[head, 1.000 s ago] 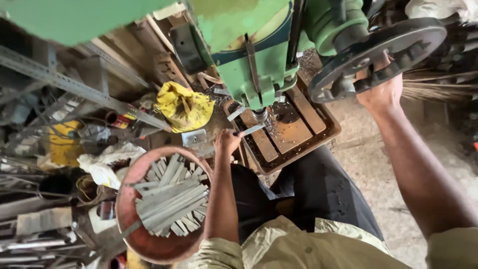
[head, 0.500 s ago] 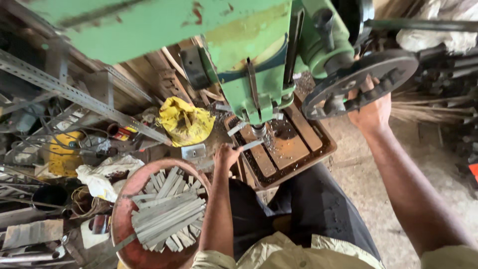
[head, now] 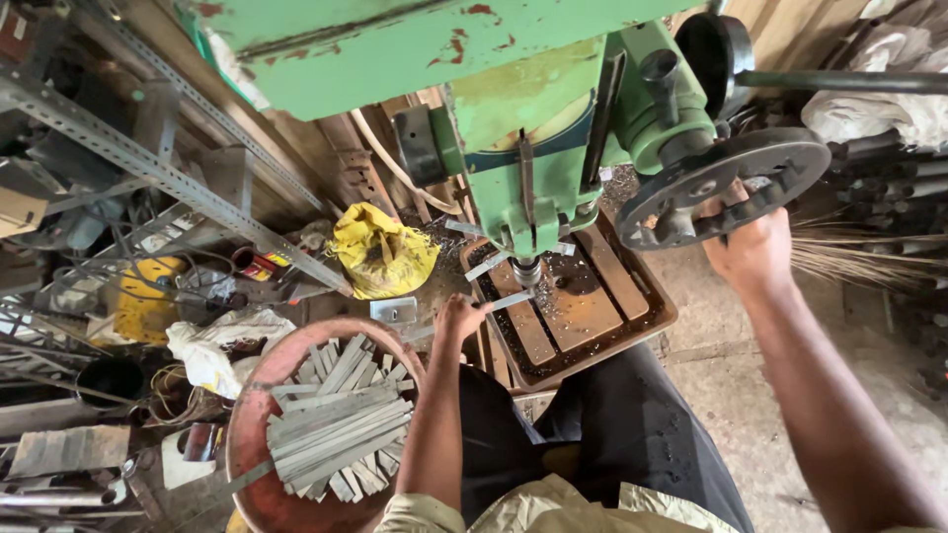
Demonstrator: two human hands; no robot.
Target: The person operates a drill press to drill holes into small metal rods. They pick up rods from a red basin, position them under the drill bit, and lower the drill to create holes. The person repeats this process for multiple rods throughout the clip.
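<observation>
At the centre of the frame the left hand (head: pixel 459 318) pinches one end of a short grey metal strip (head: pixel 506 301), fingers closed on it. The strip's long axis runs from the hand up and to the right, its free end lying under the drill chuck (head: pixel 526 268) on the rust-brown drill table (head: pixel 592 326), which is strewn with metal shavings. The strip lies just right of the hand, so the left hand is far the nearer one.

At upper right the right hand (head: pixel 755 247) is wrapped around the rim of the black feed wheel (head: pixel 726 188) on the green drill press (head: pixel 513 118); its grip is closed on the wheel, well apart from the strip.

At lower left, just below the left forearm, a round reddish basin (head: pixel 259 390) holds a heap of similar grey strips (head: pixel 341 424), lying mostly crosswise to one another.

Left of centre, a crumpled yellow bag (head: pixel 380 257) sits beside the drill table. Farther left a small red-and-yellow can (head: pixel 259 265) lies among wires, near a white rag (head: pixel 222 341) and a yellow boxy object (head: pixel 143 296); any labels are too small to make out.
</observation>
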